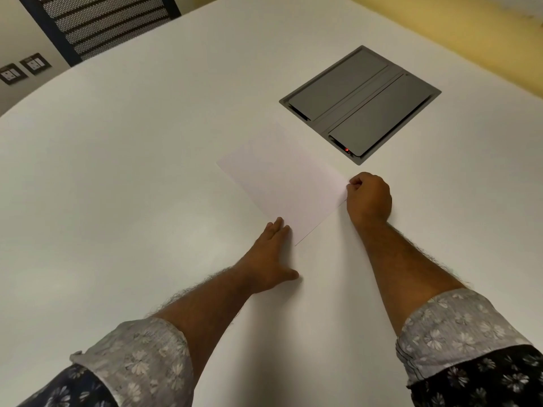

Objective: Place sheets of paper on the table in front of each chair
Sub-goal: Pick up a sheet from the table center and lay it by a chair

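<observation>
A white sheet of paper [283, 183] lies flat and turned at an angle on the white table [132, 186], near the middle of the view. My left hand [269, 258] rests flat on the table, fingers together, with the fingertips touching the sheet's near corner. My right hand [368, 198] is curled, pinching the sheet's right corner between thumb and fingers. A black mesh chair back [97, 23] stands beyond the table's far left edge.
A grey cable box with two lids [360, 102] is set into the table just beyond the sheet, a small red light at its near edge. Wall sockets [23, 69] sit at the far left. A yellow wall [470, 30] runs along the right.
</observation>
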